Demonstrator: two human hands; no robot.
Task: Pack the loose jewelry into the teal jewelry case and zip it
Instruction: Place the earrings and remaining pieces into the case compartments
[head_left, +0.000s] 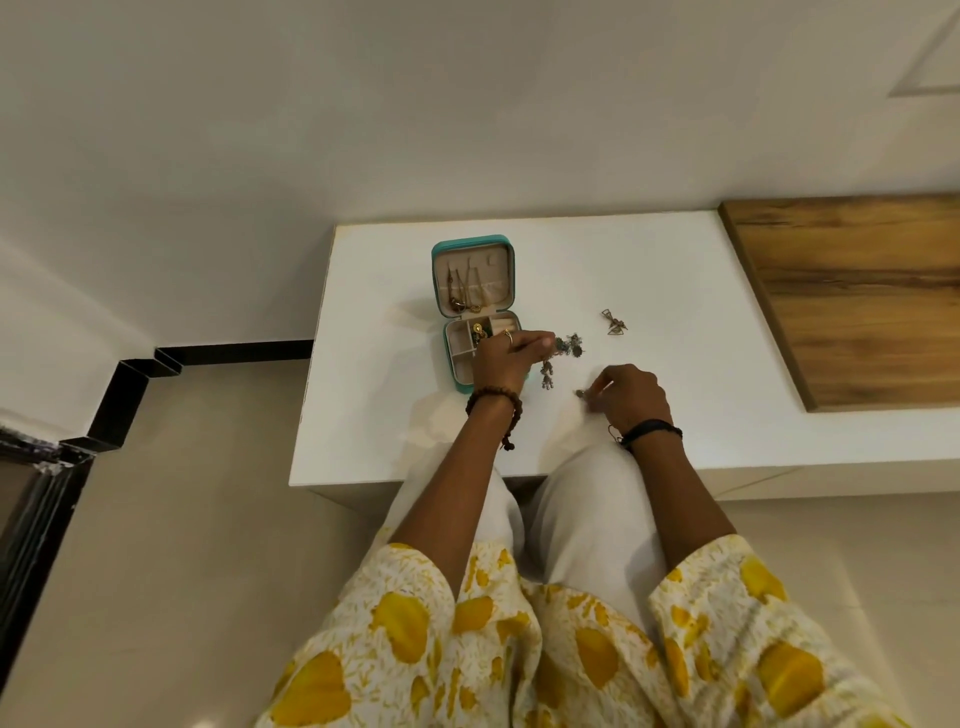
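Observation:
The teal jewelry case (439, 291) lies open on the white table (675, 270), lid propped up with chains hanging inside, gold pieces in the compartments below. My left hand (501, 358) hovers over the case's right side and pinches a dark silver dangling earring (548, 371) that hangs from its fingers. More dark ornate pieces (571, 345) lie just right of that hand. My right hand (631, 395) rests on the table and pinches a small dark piece (581, 393) at its fingertips. A pair of gold triangular earrings (614, 322) lies farther back on the right.
A wooden panel (857, 296) covers the table's right part. The wall stands behind the table. My knees in white trousers press against the front edge. Tiled floor with a black skirting strip (156, 374) runs to the left.

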